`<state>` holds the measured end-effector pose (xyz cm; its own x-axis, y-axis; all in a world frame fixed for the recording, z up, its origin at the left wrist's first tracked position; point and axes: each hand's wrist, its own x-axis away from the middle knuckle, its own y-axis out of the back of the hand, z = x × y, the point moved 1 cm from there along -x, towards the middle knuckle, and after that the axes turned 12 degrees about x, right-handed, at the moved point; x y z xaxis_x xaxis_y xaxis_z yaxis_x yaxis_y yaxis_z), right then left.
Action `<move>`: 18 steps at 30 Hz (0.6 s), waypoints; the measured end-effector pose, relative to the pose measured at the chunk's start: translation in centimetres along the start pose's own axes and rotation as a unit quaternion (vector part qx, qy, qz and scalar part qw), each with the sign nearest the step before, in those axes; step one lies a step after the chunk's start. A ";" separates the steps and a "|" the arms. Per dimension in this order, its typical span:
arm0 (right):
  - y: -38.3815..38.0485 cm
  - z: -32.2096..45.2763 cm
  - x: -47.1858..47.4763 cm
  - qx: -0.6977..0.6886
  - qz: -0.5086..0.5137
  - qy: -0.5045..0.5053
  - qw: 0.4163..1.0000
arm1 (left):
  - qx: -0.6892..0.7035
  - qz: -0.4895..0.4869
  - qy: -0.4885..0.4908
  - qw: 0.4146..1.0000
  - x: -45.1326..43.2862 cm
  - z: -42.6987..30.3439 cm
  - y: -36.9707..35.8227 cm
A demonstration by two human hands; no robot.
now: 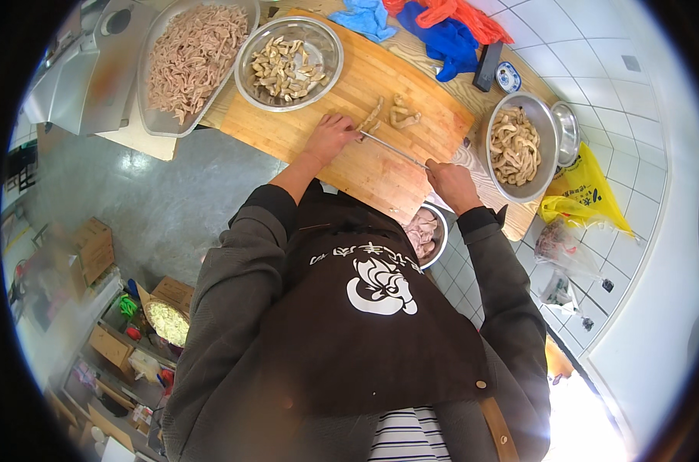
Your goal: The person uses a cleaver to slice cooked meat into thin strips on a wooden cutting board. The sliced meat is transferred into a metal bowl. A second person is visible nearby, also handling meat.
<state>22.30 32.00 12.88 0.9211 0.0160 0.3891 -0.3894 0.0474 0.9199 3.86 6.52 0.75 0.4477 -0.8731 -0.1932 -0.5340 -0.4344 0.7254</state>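
Observation:
My right hand (452, 186) grips the handle of a knife (395, 150), whose blade I see nearly edge-on. The blade reaches left across a wooden cutting board (303, 136) to my left hand's fingertips. With fingers bent, my left hand (332, 137) holds the near end of a pale tubular meat strip (372, 114), which looks like intestine. A short piece lies close beside it; the fingers partly hide this spot. Another bent meat strip (404, 112) rests farther right on the board.
A steel bowl (333, 60) of cut pieces stands on the board. A tray (179, 134) of shredded meat is at left. Right of the board, another steel bowl (548, 173) holds uncut strips. Below the board's near edge sits a bowl (442, 242) of pink meat. A sharpening stone (488, 66) lies behind.

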 end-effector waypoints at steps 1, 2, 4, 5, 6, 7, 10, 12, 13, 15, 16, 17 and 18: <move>-0.4 0.0 -0.2 -0.002 0.010 -0.012 1.000 | -0.004 -0.005 -0.001 1.000 0.0 0.1 0.0; -0.9 0.1 -0.5 -0.007 0.017 -0.023 1.000 | -0.003 -0.004 -0.002 1.000 -0.1 0.3 0.1; -2.1 0.2 -0.5 -0.030 0.006 -0.052 0.998 | 0.000 -0.002 -0.002 1.000 -0.2 0.4 0.1; -2.9 0.4 -0.1 -0.050 -0.010 -0.068 0.996 | 0.002 -0.002 0.002 1.000 -0.3 0.4 0.2; -3.6 0.7 0.3 -0.070 -0.025 -0.082 0.994 | 0.006 0.000 0.013 1.000 -0.3 0.3 0.2; -4.4 1.0 0.8 -0.095 -0.035 -0.105 0.989 | 0.002 -0.010 0.012 1.000 -0.3 0.2 0.3; -6.5 2.5 3.3 -0.191 -0.042 -0.173 0.965 | -0.023 -0.033 -0.001 0.999 -0.4 -0.2 0.5; -7.4 4.2 4.5 -0.237 -0.047 -0.213 0.947 | -0.059 -0.053 -0.036 0.996 -0.6 -0.6 0.6; -7.5 4.8 4.8 -0.268 -0.051 -0.237 0.932 | -0.053 -0.029 -0.020 0.998 -0.8 -0.7 0.5; -7.5 6.4 4.9 -0.279 -0.101 -0.251 0.921 | -0.039 0.032 0.036 0.998 -1.0 -1.3 0.1; -7.3 7.4 4.8 -0.293 -0.117 -0.265 0.911 | -0.023 0.022 0.041 0.999 -1.1 -1.7 0.0; -7.1 8.6 4.7 -0.320 -0.136 -0.278 0.895 | -0.003 0.024 0.054 0.998 -1.1 -2.1 -0.1; -6.7 9.5 4.2 -0.332 -0.171 -0.278 0.885 | 0.016 0.025 0.067 0.997 -1.3 -2.3 -0.1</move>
<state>28.72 22.30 8.84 0.7688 -0.5975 0.2280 0.1698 0.5344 0.8280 5.04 8.20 2.45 0.5107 -0.8572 -0.0661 -0.5798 -0.4001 0.7098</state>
